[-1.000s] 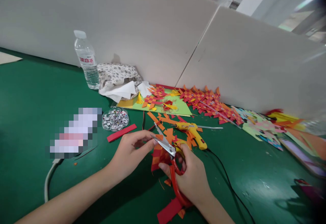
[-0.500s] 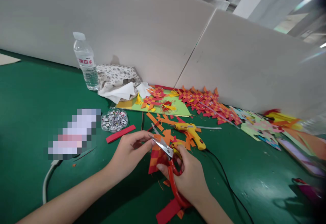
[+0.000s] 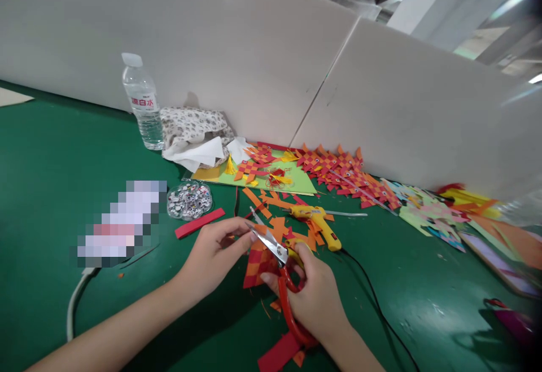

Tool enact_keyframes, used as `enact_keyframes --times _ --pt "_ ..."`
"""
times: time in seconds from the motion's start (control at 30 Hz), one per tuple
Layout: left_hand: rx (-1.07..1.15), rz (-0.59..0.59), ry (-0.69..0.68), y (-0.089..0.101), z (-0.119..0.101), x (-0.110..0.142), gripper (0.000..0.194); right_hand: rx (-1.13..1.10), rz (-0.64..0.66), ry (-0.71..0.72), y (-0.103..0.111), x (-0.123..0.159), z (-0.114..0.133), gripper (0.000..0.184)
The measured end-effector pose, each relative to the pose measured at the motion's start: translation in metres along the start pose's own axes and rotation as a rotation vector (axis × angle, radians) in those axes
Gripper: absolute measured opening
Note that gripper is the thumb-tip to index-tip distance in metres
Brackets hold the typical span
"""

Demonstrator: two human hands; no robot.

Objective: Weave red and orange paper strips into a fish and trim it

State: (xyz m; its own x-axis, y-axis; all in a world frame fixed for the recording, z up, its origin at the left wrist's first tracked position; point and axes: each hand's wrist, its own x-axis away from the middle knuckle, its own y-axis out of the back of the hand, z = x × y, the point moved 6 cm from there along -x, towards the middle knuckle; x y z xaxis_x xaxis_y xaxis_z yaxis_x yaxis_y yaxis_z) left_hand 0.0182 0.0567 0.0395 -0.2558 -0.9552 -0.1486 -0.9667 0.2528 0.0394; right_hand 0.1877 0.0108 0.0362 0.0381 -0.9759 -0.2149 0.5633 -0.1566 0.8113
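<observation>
Three containers are seen beyond the hands, from which all directions are taken, on the green tabletop [image 3: 63, 152]. At ten o'clock, a clear plastic flower-shaped box [image 3: 189, 200] is filled with small round black-and-white eye pieces. Between ten and eleven, a white-capped clear plastic bottle [image 3: 146, 119] is stood upright, its label printed in red. At eleven, white tissue [image 3: 207, 153] is left sticking out of a soft white pack with a grey pattern [image 3: 195, 121].

Red-handled metal scissors [image 3: 280, 255] are gripped by the handles in the right hand [image 3: 315, 287], the silver blades apparently parted and pointed between ten and eleven. The left hand [image 3: 220, 253] is held narrow, thumb and forefinger close together at the blade tips; whether anything is pinched there cannot be told. Below the blades, between the hands, a red-and-orange checkered woven paper piece [image 3: 255, 267] is partly hidden; by which hand it is held cannot be told.

One yellow glue gun [image 3: 317, 225] is laid at two o'clock. Two plain strips are counted: one flat red strip [image 3: 200, 223] between nine and ten, a second red strip [image 3: 277, 352] at six. Between one and two, checkered paper fish [image 3: 339, 171] are heaped too closely to be counted.
</observation>
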Motion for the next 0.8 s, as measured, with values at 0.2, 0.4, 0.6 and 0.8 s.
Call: enact_keyframes --times 0.2,0.4,0.6,0.8 --pt "-0.013 -0.004 0.003 0.0007 -0.0007 -0.0006 0.016 -0.026 0.010 -0.021 0.0002 -0.0010 -0.0010 0.037" --pt "-0.016 -0.005 -0.003 0.0009 -0.0010 0.0003 0.015 -0.025 0.014 -0.025 0.0003 0.0003 -0.0015 0.038" --pt "-0.006 0.019 0.006 -0.0003 -0.0021 0.0003 0.018 0.016 0.004 0.014 0.0006 0.0006 0.0001 0.036" --pt "-0.031 0.025 0.015 -0.0005 -0.0019 0.0013 0.019 0.064 0.009 0.010 0.0012 0.0002 0.0002 0.037"
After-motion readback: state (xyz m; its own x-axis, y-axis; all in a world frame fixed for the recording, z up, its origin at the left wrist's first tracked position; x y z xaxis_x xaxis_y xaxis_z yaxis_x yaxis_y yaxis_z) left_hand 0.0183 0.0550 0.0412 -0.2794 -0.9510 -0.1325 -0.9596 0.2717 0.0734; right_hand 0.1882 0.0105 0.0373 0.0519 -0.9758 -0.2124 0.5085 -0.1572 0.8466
